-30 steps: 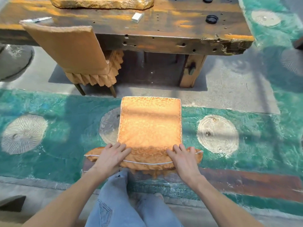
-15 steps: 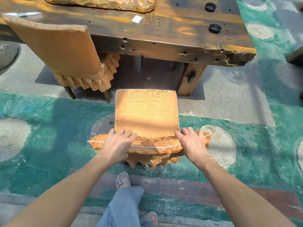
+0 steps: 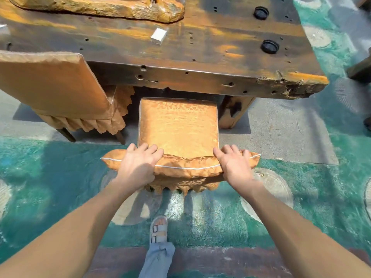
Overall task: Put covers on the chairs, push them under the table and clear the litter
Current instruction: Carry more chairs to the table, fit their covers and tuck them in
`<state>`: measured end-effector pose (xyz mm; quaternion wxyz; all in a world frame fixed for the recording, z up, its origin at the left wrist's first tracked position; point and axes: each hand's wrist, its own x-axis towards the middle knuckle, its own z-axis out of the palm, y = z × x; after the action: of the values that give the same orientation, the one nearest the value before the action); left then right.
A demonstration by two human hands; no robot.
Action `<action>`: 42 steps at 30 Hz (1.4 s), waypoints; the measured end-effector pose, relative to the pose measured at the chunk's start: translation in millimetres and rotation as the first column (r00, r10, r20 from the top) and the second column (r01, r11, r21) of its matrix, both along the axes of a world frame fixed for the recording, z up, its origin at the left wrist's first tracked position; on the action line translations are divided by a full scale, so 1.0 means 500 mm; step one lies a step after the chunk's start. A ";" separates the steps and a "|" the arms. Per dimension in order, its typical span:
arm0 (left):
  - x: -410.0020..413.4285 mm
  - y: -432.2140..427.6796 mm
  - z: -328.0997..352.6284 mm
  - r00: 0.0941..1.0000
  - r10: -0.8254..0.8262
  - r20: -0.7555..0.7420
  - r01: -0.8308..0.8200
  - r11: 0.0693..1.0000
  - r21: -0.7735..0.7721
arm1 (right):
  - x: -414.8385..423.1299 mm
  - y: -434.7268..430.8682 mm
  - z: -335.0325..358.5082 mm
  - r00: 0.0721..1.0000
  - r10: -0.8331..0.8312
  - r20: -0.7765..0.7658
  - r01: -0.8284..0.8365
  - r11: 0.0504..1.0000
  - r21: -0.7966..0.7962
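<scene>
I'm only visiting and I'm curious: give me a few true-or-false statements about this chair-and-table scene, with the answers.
1. The left hand and right hand both hold the top of the chair. True.
2. That chair is bare. False: it wears a golden patterned cover.
3. A second covered chair stands to its left. True.
4. The white block lies on the floor. False: it lies on the table.
5. Two black round caps sit on the table. True.
6. The person is barefoot. False: a sandal shows on the one visible foot.
</scene>
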<state>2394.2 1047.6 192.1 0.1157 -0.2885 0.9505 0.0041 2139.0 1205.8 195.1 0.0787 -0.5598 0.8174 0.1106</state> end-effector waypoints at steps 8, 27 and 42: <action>-0.099 -0.225 0.014 0.998 -0.038 0.048 0.037 0.999 0.027 | -0.086 -0.204 0.010 1.000 -0.020 -0.002 0.020 1.000 0.025; -0.322 -0.620 0.003 0.983 -0.183 -0.031 0.185 0.981 0.055 | -0.299 -0.538 -0.007 0.999 -0.031 -0.029 0.029 0.998 -0.047; -0.370 -0.658 0.002 0.984 -0.176 -0.005 0.175 0.974 0.146 | -0.338 -0.572 0.012 1.000 -0.013 -0.004 0.013 1.000 -0.005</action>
<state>2209.2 718.8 192.9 0.1403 -0.1944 0.9689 0.0620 1969.7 919.7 201.0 0.0763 -0.5546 0.8214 0.1093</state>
